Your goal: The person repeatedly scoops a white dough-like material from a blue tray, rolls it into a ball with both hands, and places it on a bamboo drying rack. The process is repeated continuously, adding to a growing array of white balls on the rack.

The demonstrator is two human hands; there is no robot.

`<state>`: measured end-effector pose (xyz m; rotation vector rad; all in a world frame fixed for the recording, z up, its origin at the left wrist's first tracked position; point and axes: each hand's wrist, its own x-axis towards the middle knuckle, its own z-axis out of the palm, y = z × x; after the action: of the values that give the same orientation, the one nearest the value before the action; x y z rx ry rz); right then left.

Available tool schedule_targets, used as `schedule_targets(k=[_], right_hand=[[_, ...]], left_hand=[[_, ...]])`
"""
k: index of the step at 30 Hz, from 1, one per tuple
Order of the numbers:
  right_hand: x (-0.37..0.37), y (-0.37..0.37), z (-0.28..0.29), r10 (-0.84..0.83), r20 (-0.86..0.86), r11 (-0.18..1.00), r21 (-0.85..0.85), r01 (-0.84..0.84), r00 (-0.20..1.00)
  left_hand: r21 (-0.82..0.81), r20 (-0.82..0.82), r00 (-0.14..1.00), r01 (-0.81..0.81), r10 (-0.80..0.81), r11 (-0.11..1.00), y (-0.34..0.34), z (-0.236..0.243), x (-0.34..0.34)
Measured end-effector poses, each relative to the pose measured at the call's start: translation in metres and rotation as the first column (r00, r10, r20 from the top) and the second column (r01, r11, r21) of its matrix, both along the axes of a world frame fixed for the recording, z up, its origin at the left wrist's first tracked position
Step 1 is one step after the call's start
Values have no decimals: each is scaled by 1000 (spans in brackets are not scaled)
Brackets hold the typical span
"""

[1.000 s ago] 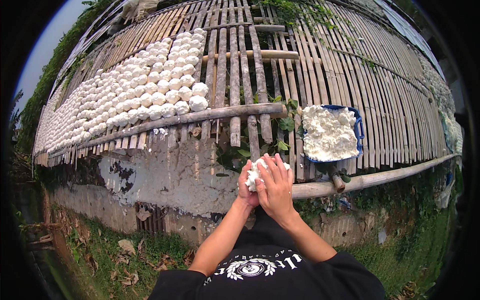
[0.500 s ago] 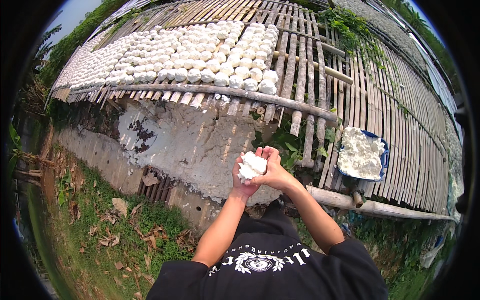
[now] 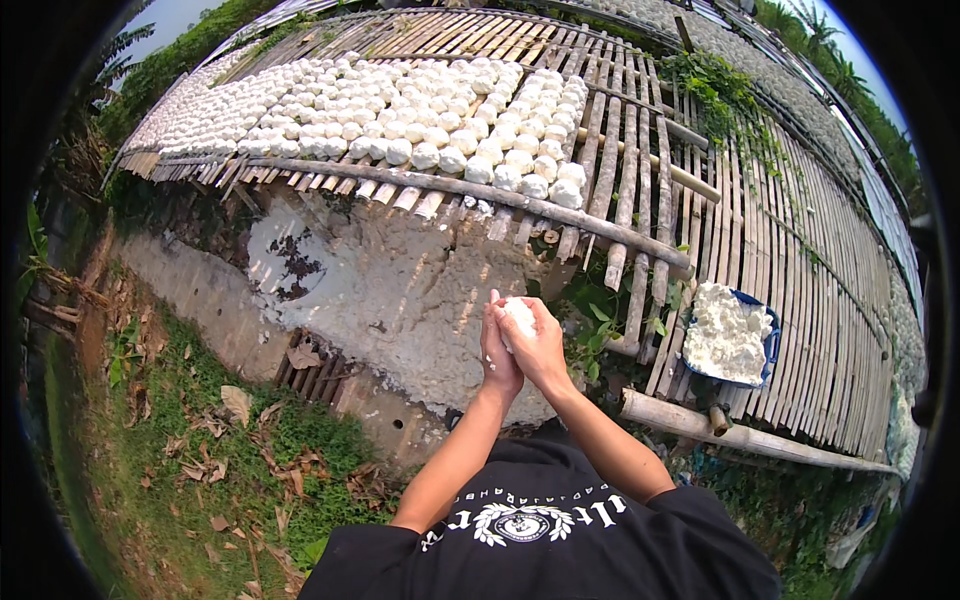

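Cupped together in front of me, my left hand [image 3: 499,352] and my right hand [image 3: 538,350] press round a lump of white, crumbly paste [image 3: 520,316]. Only its top shows between the fingers; the palms hide the rest. To the right, a blue basin [image 3: 772,342] holds a heap of the same white paste [image 3: 726,335] on the bamboo slats. Ahead of my hands, rows of rounded white balls [image 3: 424,155] sit close together on the bamboo rack.
A thick bamboo pole [image 3: 470,195] edges the rack [image 3: 640,150], which has gaps between its slats. Below lies pale, residue-covered ground [image 3: 400,290]. Another bamboo pole [image 3: 760,436] runs along the near right edge. Green vines [image 3: 715,85] grow through the rack, and grass [image 3: 240,470] with dry leaves lies lower left.
My hands have closed round the white lump, the right hand now covering much of it; before, they were cupped more open. The whole view has shifted slightly.
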<state>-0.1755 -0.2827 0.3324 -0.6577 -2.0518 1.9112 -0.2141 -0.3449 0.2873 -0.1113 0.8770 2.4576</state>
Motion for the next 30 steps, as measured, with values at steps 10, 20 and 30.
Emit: schedule_targets(k=[10, 20, 30], right_hand=[[20, 12, 23, 295, -113, 649, 753, -112, 949], [40, 32, 5, 381, -161, 655, 742, -143, 911], [45, 26, 6, 299, -298, 803, 592, -71, 907]], left_hand=[[289, 210, 907, 300, -366, 909, -30, 7, 1], [507, 219, 794, 404, -567, 761, -18, -16, 4], [286, 380, 728, 494, -571, 821, -23, -13, 0]])
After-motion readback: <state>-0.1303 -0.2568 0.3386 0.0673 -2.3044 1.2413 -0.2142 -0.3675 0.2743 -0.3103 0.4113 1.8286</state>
